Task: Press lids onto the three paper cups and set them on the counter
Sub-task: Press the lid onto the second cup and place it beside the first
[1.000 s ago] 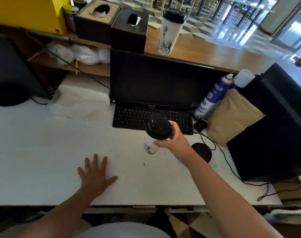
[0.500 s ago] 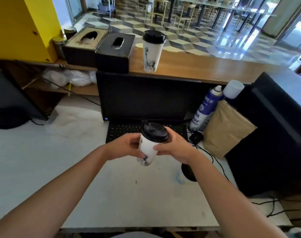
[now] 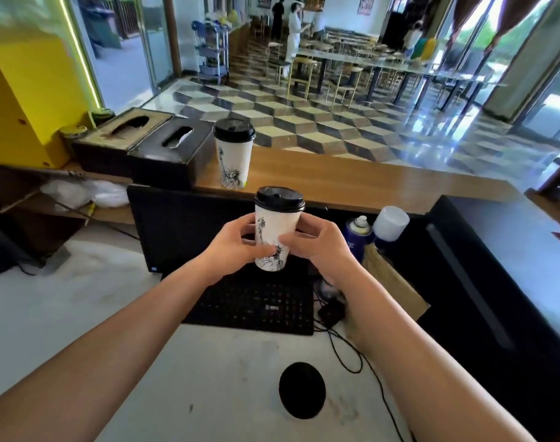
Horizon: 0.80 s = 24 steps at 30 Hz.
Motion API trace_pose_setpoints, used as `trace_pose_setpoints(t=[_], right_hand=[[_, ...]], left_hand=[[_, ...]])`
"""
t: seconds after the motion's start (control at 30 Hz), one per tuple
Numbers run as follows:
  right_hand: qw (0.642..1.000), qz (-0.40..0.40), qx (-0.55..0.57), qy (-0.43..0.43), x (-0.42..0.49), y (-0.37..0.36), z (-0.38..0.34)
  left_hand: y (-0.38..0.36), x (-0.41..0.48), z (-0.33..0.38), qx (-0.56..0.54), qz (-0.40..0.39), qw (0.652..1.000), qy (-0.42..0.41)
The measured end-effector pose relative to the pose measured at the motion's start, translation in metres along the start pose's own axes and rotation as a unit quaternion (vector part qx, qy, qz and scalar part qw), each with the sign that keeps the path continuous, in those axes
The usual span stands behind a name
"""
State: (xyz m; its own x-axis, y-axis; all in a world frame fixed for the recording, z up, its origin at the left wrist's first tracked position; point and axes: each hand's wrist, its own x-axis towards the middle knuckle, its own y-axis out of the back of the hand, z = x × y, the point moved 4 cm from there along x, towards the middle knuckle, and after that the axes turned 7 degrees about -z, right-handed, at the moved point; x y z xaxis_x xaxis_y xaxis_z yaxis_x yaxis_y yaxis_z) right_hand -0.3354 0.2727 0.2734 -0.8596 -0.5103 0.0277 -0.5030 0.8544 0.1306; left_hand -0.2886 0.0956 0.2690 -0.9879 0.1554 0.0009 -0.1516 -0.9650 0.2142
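Note:
I hold a white paper cup point(image 3: 273, 229) with a black lid point(image 3: 279, 198) upright in the air above the keyboard, just below the counter's edge. My left hand point(image 3: 232, 245) wraps its left side and my right hand point(image 3: 317, 242) its right side. A second lidded paper cup point(image 3: 234, 157) stands on the wooden counter point(image 3: 352, 180), next to the tissue boxes. A loose black lid point(image 3: 302, 390) lies flat on the white desk near my right forearm.
Two dark tissue boxes point(image 3: 144, 148) sit at the counter's left end. Below the counter are a monitor point(image 3: 182, 228), a black keyboard point(image 3: 256, 304), a spray can point(image 3: 356, 234), a brown paper bag point(image 3: 390, 279) and cables point(image 3: 352, 355). A black box point(image 3: 495, 298) stands at right.
The cup has risen from low over the desk to near the counter's edge. My left hand left the desk and joined the right on the cup. The view tilted upward.

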Motion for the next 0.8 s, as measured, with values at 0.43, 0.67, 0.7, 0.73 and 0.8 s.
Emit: trace_pose_setpoints(t=[0.43, 0.67, 0.7, 0.73, 0.8], right_hand=[[0.991, 0.083, -0.069, 0.084, 0.104, 0.053, -0.074], [0.989, 0.092, -0.096, 0.072, 0.143, 0.067, -0.06], [0.989, 0.09, -0.097, 0.069, 0.146, 0.068, -0.055], [0.989, 0.089, -0.096, 0.065, 0.149, 0.068, -0.05], [0.99, 0.088, -0.095, 0.055, 0.154, 0.07, -0.039]], left_hand=[[0.03, 0.098, 0.081, 0.069, 0.088, 0.991, -0.077], [0.035, 0.138, 0.066, 0.064, 0.114, 0.989, -0.07], [0.035, 0.141, 0.06, 0.065, 0.12, 0.989, -0.063], [0.034, 0.144, 0.054, 0.067, 0.124, 0.988, -0.056], [0.034, 0.148, 0.044, 0.075, 0.128, 0.988, -0.043]])
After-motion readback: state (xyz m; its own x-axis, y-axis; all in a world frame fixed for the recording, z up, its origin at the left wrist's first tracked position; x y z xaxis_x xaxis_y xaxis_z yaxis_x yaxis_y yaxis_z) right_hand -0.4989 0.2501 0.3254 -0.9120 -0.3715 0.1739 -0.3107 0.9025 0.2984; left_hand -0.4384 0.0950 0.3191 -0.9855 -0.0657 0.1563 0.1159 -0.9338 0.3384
